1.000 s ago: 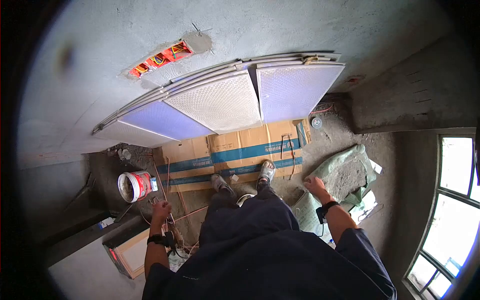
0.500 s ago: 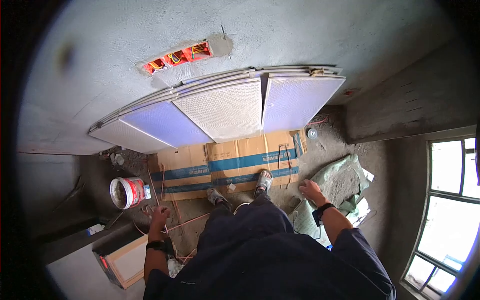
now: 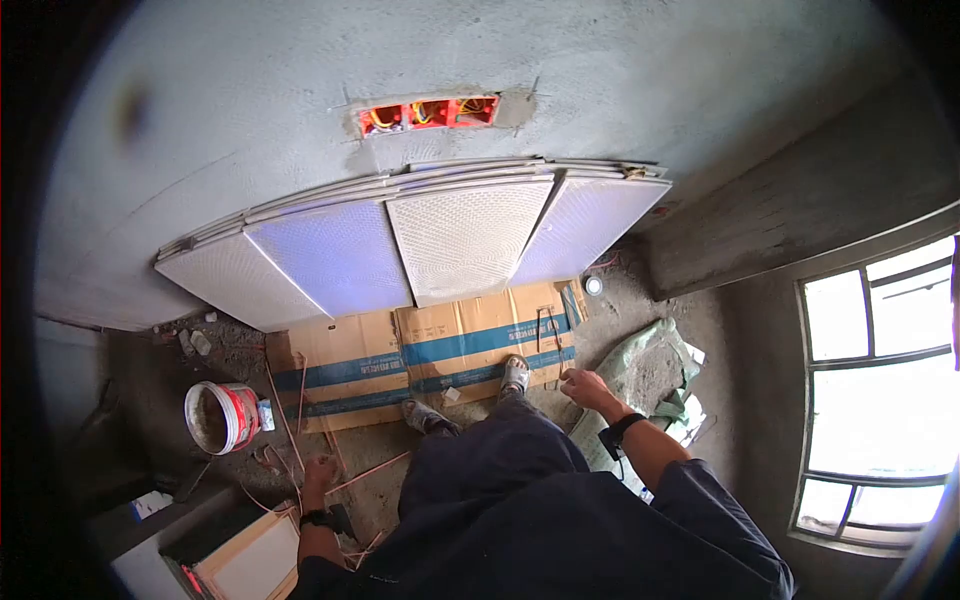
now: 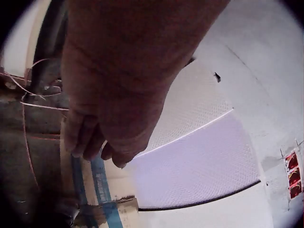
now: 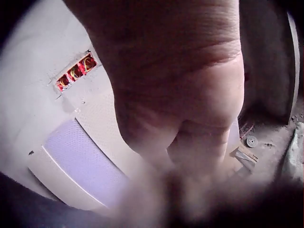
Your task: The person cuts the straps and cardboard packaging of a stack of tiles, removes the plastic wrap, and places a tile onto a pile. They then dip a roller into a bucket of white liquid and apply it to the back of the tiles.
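Note:
My left hand (image 3: 319, 473) hangs low beside the legs with loosely bent fingers and holds nothing. Over copper-coloured tubing (image 3: 368, 470), it is nearest the bucket in the head view. My right hand (image 3: 592, 390) hangs on the other side, also loosely curled and holding nothing, overlapping the edge of a green woven sack (image 3: 632, 362) of grey sand. Ahead, textured white panels (image 3: 470, 240) lean in layers against the wall, some with a bluish-purple face (image 3: 330, 262). In the right wrist view the fingertips are blurred and dark.
Flattened cardboard (image 3: 345, 360) with blue stripes lies under the feet. A red and white bucket (image 3: 238, 415) stands at left, near a wooden-edged box (image 3: 240, 565). Red junction boxes (image 3: 430, 113) with wires sit in the wall. A small round reel (image 3: 594, 285) lies near the right corner, and a window (image 3: 880, 420) is at right.
The head view has turned: the junction boxes now sit farther right and lower, while the bucket, sack and window have shifted left. Both hands stay hanging at the sides with nothing in them.

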Demonstrator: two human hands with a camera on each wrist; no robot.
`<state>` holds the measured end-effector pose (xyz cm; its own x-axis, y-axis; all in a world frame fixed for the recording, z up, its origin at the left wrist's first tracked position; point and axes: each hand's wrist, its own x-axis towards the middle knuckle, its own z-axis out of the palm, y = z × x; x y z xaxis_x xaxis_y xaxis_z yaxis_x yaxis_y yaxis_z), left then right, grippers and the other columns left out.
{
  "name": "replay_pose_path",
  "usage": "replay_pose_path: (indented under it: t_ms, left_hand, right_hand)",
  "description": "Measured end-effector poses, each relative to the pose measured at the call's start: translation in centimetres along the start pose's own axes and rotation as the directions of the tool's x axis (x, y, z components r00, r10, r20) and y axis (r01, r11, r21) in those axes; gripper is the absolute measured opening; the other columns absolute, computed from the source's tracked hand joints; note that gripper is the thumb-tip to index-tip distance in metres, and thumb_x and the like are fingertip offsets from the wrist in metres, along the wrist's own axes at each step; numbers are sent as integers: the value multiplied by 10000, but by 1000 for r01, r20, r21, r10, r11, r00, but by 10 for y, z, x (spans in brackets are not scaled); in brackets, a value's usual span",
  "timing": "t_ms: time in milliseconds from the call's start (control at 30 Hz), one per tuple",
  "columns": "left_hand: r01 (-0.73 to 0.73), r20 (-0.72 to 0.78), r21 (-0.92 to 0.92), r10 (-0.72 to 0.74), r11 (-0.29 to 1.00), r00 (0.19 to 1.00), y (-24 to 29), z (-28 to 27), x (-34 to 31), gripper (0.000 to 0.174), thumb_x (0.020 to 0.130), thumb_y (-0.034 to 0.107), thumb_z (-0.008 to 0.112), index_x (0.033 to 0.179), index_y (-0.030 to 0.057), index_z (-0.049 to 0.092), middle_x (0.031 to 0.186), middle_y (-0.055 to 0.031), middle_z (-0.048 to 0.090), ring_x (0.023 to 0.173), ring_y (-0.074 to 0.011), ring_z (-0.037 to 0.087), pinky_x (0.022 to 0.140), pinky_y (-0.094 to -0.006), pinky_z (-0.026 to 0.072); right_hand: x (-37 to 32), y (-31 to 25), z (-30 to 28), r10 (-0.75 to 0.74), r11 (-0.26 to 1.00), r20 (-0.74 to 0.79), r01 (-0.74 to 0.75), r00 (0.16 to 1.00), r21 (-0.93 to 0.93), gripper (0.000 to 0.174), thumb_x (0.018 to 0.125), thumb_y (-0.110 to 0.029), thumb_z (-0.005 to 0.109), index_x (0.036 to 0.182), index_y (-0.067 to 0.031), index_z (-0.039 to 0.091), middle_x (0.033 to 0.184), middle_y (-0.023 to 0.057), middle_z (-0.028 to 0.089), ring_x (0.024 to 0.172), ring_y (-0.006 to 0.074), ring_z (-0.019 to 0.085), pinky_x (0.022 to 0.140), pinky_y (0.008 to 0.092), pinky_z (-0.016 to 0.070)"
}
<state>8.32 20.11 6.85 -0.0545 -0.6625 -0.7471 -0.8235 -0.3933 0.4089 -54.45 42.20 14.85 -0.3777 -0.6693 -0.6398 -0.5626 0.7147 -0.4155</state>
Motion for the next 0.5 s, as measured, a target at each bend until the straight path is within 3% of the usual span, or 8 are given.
replay_pose_path:
  t_ms: [233,267,300,333,367,400,433,500]
  left_hand:
    - [65,-83,-38,-68,997,994,-76,-11,-19,263,890,271,620,915,9,627,854,-88,665,731,-177,639,659,-343,514]
    - [3,-98,-290,-33,957,995,-94,-4,-22,228,868,238,634,902,12,631,769,-78,630,669,-182,605,601,-321,479]
    - [-65,-128,-520,-2,851,992,-115,4,-24,195,845,205,647,889,15,634,685,-68,594,606,-187,571,543,-299,443]
    - [-54,-142,-537,-27,842,989,-142,9,-20,195,845,205,647,889,15,634,685,-68,594,606,-187,571,543,-299,443]
    - [50,66,-845,11,533,998,-176,11,-16,139,853,183,639,826,52,602,644,-27,535,567,-151,519,506,-270,400]
    - [201,218,-971,136,128,966,-201,17,-25,136,861,161,631,764,89,569,603,15,477,528,-116,467,469,-241,357]
    - [188,197,-978,101,95,975,-209,21,-48,136,861,161,631,764,89,569,603,15,477,528,-116,467,469,-241,357]
    - [175,165,-938,-57,300,985,-216,19,-96,214,883,165,611,712,130,488,602,51,411,502,-66,398,443,-207,302]
  right_hand:
    - [8,-50,26,-101,974,97,119,990,-194,391,823,-294,565,1132,-68,644,1016,166,695,1002,361,639,867,448,496]
    - [12,-56,25,-108,966,117,132,987,-221,402,819,-306,564,1138,-74,643,1021,174,692,1011,362,637,880,448,493]
    - [18,-63,24,-126,960,136,155,983,-234,402,819,-306,564,1138,-74,643,1021,174,692,1011,362,637,880,448,493]
    - [25,-69,24,-138,953,160,175,978,-248,404,818,-309,566,1139,-76,644,1025,174,692,1012,362,637,889,450,490]
    - [33,-73,24,-150,945,188,197,971,-263,405,818,-313,568,1139,-78,645,1028,174,692,1012,362,638,898,451,487]
    - [44,-75,26,-170,933,220,229,960,-277,405,818,-313,568,1139,-78,645,1028,174,692,1012,362,638,898,451,487]
    - [60,-74,32,-187,919,229,253,955,-302,407,808,-319,585,1131,-79,647,1003,173,696,979,355,649,873,448,497]
    - [101,-76,48,-236,884,256,317,937,-343,413,788,-332,618,1115,-81,653,952,172,706,914,341,671,823,443,518]
